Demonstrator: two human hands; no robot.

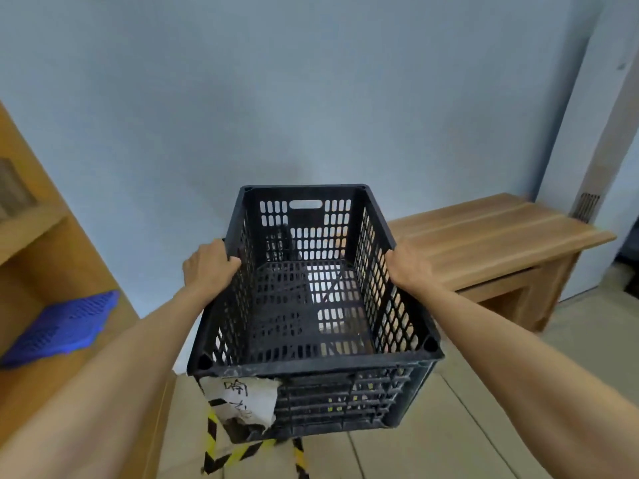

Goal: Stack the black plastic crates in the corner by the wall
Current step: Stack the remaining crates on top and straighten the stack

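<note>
Black crate (313, 295) held aloft, left hand (209, 266) fingers curled over rim, right hand (409, 266) gripping opposite rim

Single head-worn wide-angle view, looking forward and down along both forearms, close on the crate (313, 299) held at centre frame, facing a pale wall (276, 98) straight ahead, wooden shelf (41, 257) at left edge, tabletop (501, 233) at right, floor (432, 444) below

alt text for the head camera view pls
Both hands, left hand and right hand, grip the side rims of an empty black crate held before a pale wall. A wooden bench stands right, a blue tray left.
</note>
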